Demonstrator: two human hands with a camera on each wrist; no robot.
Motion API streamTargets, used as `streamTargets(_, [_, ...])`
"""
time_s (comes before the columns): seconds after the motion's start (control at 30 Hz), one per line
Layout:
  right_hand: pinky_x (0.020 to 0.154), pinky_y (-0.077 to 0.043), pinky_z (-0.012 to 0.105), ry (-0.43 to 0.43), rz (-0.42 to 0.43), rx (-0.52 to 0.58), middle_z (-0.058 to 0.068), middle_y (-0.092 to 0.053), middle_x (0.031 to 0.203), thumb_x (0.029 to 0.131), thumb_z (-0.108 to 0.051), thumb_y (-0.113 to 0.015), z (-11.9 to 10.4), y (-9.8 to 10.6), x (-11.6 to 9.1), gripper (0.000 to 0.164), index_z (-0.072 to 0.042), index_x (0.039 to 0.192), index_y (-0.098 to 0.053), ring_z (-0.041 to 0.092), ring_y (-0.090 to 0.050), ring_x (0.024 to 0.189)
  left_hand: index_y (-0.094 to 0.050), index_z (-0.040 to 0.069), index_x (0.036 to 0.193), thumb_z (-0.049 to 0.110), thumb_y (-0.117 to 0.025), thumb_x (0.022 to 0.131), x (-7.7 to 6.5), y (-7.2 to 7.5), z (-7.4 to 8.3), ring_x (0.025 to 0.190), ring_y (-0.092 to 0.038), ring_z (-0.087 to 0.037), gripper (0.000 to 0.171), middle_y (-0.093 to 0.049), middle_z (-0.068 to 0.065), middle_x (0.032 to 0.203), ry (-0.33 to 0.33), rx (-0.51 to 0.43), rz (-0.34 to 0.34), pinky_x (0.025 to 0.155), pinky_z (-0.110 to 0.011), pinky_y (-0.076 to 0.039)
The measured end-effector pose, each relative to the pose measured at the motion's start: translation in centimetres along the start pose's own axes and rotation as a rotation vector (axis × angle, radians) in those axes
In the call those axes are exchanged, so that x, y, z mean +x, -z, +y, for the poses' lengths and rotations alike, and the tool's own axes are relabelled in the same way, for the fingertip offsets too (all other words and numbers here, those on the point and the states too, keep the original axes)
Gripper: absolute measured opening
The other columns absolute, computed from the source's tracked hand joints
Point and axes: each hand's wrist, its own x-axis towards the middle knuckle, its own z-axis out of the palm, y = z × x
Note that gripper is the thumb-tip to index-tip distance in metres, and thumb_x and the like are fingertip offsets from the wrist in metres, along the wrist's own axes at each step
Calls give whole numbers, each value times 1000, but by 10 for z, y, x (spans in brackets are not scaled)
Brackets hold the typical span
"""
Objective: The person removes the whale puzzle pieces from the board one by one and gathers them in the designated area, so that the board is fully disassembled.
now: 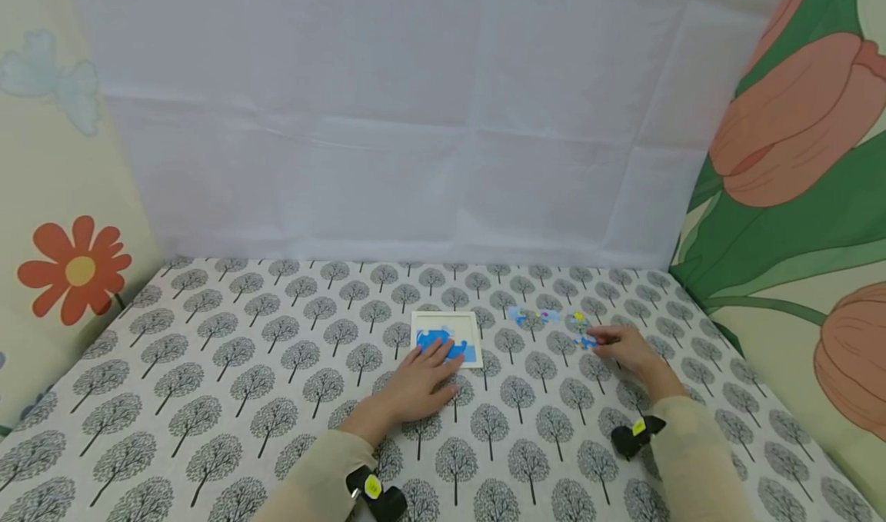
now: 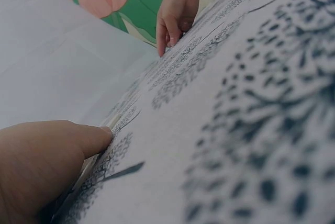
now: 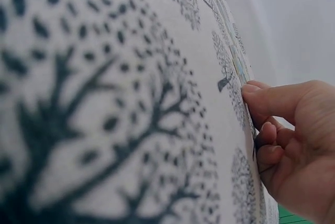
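Right hand (image 1: 627,348) pinches a flat blue jigsaw piece (image 1: 584,343), three o'clock from the square white frame (image 1: 443,315); likely light, stiff, I'd hold its edges.

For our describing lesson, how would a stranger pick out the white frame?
Below the white backdrop, find the tree-print cloth. Toward its far side, near the middle, the left hand lies over the near part of a square white frame with blue puzzle pieces inside. Its straight white border sets it apart from the loose puzzle pieces to its right.
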Motion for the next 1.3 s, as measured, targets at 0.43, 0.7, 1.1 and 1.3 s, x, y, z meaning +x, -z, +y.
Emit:
streamTargets(0.43, [75, -41, 40, -35, 6, -6, 11, -50, 98, 81, -1, -57, -3, -1, 2, 38, 3, 118, -50, 26, -46, 92, -36, 5, 132, 27, -41, 91, 0, 1, 0, 126, -14, -32, 47, -22, -18, 138, -1, -7, -4, 99, -48, -10])
streamTargets(0.7, [65, -41, 34, 43, -28, 8, 10, -52, 89, 81, -4, -56, -4, 4, -1, 40, 6, 119, -48, 23, -49, 81, -38, 4, 130, 27, -43, 90, 0, 1, 1, 126, -15, -32, 46, -24, -18, 137, 8, -20, 5, 99, -48, -10])
streamTargets(1.1, [63, -42, 34, -41, 27, 61, 22, -52, 105, 83, -9, -55, -12, 3, -2, 41, 5, 120, -46, 27, -51, 85, -39, 5, 130, 29, -45, 90, 1, 2, 0, 126, -14, -31, 47, -23, -16, 138, 34, -70, 6, 99, -48, -10])
streamTargets(1.3, [60, -41, 31, -36, 26, 24, 22, -50, 106, 84, -13, -55, -25, 6, -1, 44, 3, 123, -44, 26, -49, 82, -41, 4, 129, 30, -45, 89, 0, 3, 0, 126, -15, -33, 48, -23, -19, 137, 30, -66, 21, 99, -49, -11])
